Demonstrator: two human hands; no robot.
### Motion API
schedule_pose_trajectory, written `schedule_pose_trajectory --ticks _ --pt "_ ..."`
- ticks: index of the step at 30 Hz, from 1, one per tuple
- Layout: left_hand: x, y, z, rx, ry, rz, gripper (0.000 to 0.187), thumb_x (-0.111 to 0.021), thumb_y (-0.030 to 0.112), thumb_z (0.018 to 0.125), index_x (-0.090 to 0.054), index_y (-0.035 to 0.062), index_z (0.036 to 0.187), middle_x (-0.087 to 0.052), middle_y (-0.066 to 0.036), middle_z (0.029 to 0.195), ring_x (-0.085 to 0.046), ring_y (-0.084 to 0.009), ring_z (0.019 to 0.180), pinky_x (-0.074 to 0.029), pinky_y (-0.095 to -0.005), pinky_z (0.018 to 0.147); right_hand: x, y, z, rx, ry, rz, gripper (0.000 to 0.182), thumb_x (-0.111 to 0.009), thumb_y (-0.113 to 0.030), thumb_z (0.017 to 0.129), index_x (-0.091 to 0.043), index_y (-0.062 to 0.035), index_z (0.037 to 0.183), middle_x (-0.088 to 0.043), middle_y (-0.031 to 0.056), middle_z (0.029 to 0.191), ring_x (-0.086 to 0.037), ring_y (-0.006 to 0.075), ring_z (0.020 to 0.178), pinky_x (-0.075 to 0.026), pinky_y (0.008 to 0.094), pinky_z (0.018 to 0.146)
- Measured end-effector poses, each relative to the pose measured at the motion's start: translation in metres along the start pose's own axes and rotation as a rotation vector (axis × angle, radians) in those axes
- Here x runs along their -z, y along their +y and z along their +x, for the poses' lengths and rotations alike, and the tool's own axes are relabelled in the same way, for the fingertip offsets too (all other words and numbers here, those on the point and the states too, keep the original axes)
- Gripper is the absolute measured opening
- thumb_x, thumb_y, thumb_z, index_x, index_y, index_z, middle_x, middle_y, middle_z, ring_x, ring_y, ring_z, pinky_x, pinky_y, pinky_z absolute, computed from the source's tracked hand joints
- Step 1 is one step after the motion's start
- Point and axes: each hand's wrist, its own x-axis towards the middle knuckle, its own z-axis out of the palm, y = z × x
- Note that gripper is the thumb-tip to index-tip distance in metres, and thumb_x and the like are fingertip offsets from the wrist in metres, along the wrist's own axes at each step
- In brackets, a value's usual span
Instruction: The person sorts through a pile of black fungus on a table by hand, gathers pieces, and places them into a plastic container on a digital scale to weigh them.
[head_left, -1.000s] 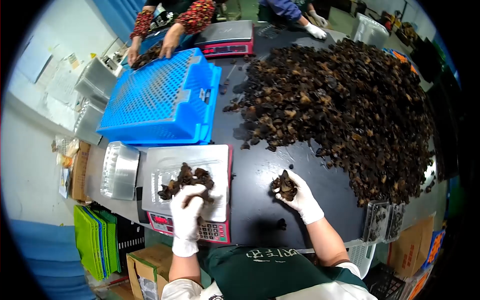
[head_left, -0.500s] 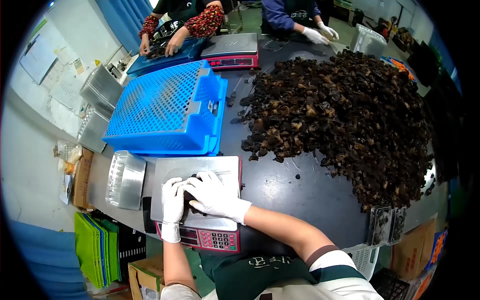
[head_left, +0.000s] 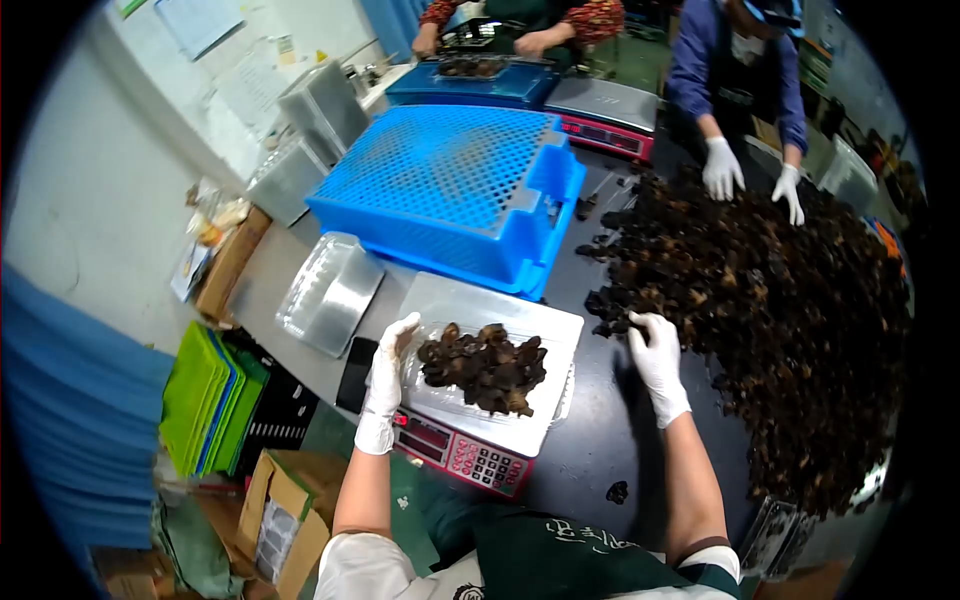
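Your left hand (head_left: 385, 385) rests open-fingered on the clear tray (head_left: 440, 400) atop the scale (head_left: 480, 380), at nine o'clock of its heap of dried fungus (head_left: 485, 368). Your right hand (head_left: 657, 362), loosely cupped, digs into the big pile (head_left: 760, 300) at three o'clock. Those pieces look light, brittle, crumbly, so pinch gently from the pile's loose edge; bare table (head_left: 600, 440) lies between scale and pile.
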Motion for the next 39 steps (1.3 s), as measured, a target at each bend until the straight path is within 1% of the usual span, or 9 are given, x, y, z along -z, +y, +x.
schedule_pose_trajectory --ticks 4,6,12,18,21,24,27,32,39 --pt "0.008 0.004 0.001 0.056 0.12 -0.179 0.076 -0.023 0.064 0.097 -0.051 0.0007 0.128 -0.057 -0.012 0.125 -0.051 -0.0222 0.12 -0.033 -0.0387 0.108 0.001 0.033 -0.038 0.131 -0.106 -0.311 0.03 -0.065 -0.005 0.076 -0.064 -0.0089 0.106 -0.059 0.0138 0.111 -0.056 0.0332 0.101 -0.047 0.0414 0.083" --pt "0.011 0.006 0.003 0.069 0.154 -0.237 0.072 -0.025 0.061 0.098 -0.052 0.0001 0.126 -0.059 -0.012 0.12 -0.054 -0.0222 0.116 -0.036 -0.0381 0.106 -0.002 0.042 -0.055 0.11 -0.231 -0.278 0.019 -0.061 0.001 0.074 -0.064 -0.0081 0.09 -0.061 0.0118 0.09 -0.059 0.0316 0.09 -0.048 0.0413 0.073" --pt "-0.008 0.028 0.008 -0.043 0.043 0.275 0.049 -0.033 0.037 0.104 -0.056 -0.0004 0.126 -0.059 -0.013 0.126 -0.052 -0.0232 0.122 -0.033 -0.036 0.109 0.021 -0.034 -0.049 -0.059 -0.108 0.14 0.011 -0.062 0.002 0.079 -0.064 -0.005 0.087 -0.063 0.0094 0.083 -0.062 0.0253 0.08 -0.05 0.034 0.073" --pt "-0.052 0.028 0.0 -0.013 -0.096 0.428 0.041 -0.043 0.01 0.095 -0.051 0.007 0.135 -0.053 -0.015 0.135 -0.042 -0.0346 0.129 -0.029 -0.0402 0.112 0.021 -0.131 -0.012 0.365 -0.027 0.147 0.026 -0.062 -0.006 0.075 -0.062 -0.001 0.1 -0.063 0.0155 0.09 -0.06 0.0341 0.089 -0.048 0.0424 0.081" --pt "-0.075 0.033 -0.006 -0.09 -0.129 0.519 0.044 -0.048 0.007 0.09 -0.051 0.006 0.133 -0.055 -0.015 0.131 -0.044 -0.0365 0.127 -0.029 -0.0421 0.111 0.006 -0.154 -0.007 0.299 -0.338 0.099 0.038 -0.061 -0.01 0.072 -0.056 0.0025 0.107 -0.061 0.0195 0.092 -0.059 0.0381 0.09 -0.046 0.0468 0.083" --pt "-0.093 0.041 -0.018 -0.299 -0.155 0.789 0.053 -0.052 0.028 0.09 -0.046 0.0043 0.137 -0.051 -0.015 0.137 -0.042 -0.0382 0.128 -0.02 -0.0541 0.111 -0.014 -0.175 -0.022 0.354 -0.235 0.294 0.04 -0.058 -0.007 0.074 -0.051 0.0036 0.112 -0.06 0.0212 0.095 -0.058 0.0408 0.092 -0.044 0.0491 0.084" --pt "-0.1 0.049 -0.016 -0.426 -0.272 0.757 0.071 -0.048 0.054 0.09 -0.045 0.0003 0.136 -0.047 -0.018 0.14 -0.042 -0.0378 0.128 -0.021 -0.0558 0.11 -0.028 -0.165 -0.032 0.281 -0.395 0.593 0.06 -0.057 -0.004 0.08 -0.037 0.0035 0.136 -0.051 0.0246 0.126 -0.049 0.0402 0.118 -0.038 0.0441 0.104" --pt "-0.091 0.052 -0.016 -0.429 -0.209 1.045 0.029 -0.071 0.026 0.076 -0.066 0.0065 0.096 -0.057 -0.01 0.104 -0.053 -0.0298 0.104 -0.028 -0.0529 0.106 -0.004 -0.142 -0.036 0.366 -0.423 0.172 0.054 -0.062 -0.015 0.08 -0.049 0.0045 0.128 -0.05 0.0205 0.128 -0.048 0.0349 0.117 -0.039 0.0413 0.102" --pt "-0.086 0.053 -0.017 -0.362 -0.169 0.854 0.024 -0.068 0.017 0.078 -0.066 0.0071 0.1 -0.057 -0.012 0.11 -0.051 -0.0326 0.11 -0.029 -0.0504 0.106 0.027 -0.102 -0.016 0.256 -0.127 0.262 0.034 -0.063 -0.014 0.076 -0.063 -0.007 0.109 -0.065 0.0121 0.108 -0.058 0.0315 0.104 -0.045 0.0421 0.092"
